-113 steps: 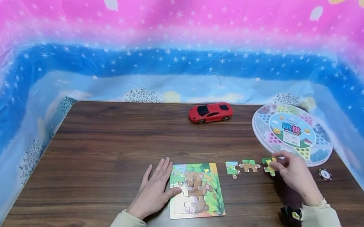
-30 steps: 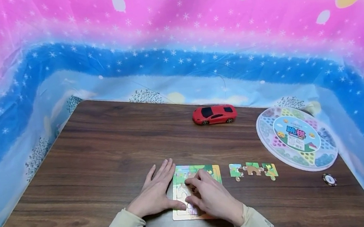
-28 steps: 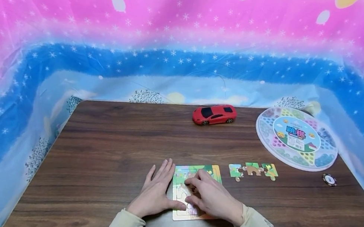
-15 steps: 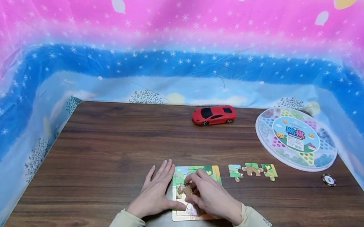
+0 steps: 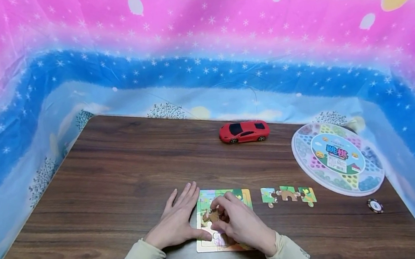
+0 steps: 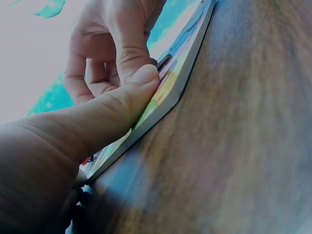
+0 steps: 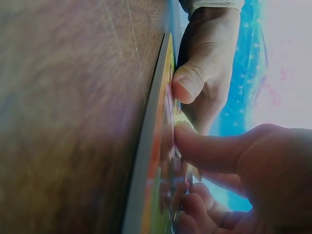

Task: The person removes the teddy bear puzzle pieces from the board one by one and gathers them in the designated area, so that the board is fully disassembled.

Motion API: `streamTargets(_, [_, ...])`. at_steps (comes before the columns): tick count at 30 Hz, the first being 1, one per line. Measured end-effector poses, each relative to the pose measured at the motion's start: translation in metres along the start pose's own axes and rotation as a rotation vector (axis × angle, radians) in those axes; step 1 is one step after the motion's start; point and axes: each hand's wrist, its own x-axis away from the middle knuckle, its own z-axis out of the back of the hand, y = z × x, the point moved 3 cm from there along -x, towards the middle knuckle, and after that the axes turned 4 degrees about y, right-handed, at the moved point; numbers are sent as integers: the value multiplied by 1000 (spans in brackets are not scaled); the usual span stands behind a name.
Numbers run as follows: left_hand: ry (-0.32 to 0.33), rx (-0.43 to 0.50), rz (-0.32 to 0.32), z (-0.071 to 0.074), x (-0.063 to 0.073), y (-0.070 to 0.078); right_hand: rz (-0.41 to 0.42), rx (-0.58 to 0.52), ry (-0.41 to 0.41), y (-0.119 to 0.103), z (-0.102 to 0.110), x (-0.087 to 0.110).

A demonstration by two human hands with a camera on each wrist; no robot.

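A square puzzle board [image 5: 247, 197] with a teddy bear picture lies on the table. My left hand [image 5: 175, 223] rests at its left side, fingers stretched out; in the left wrist view the thumb [image 6: 124, 100] presses on the board near its edge. My right hand [image 5: 246, 224] is over the middle of the board, where thumb and fingers pinch a brown puzzle piece [image 5: 211, 216]. That piece stands tilted up from the board in the right wrist view. Right of the board, three puzzle pieces [image 5: 288, 193] lie in a row. The hand covers the board's right half.
Toward the back edge stands a red toy car [image 5: 244, 131]. A round Chinese checkers set [image 5: 336, 157] in a clear case lies at the right, with a poker chip [image 5: 375, 205] in front of it. Patterned cloth [image 5: 200, 68] hangs around the table.
The right hand has left the third loose piece in the row and come over the board. Within the last second it tilted up the brown piece. The left hand stays by the board.
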Motion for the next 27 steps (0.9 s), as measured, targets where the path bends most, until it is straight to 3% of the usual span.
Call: streamTargets(27, [-13,10,18,0,-1,0,-12,-35,60,-2,-2,-1])
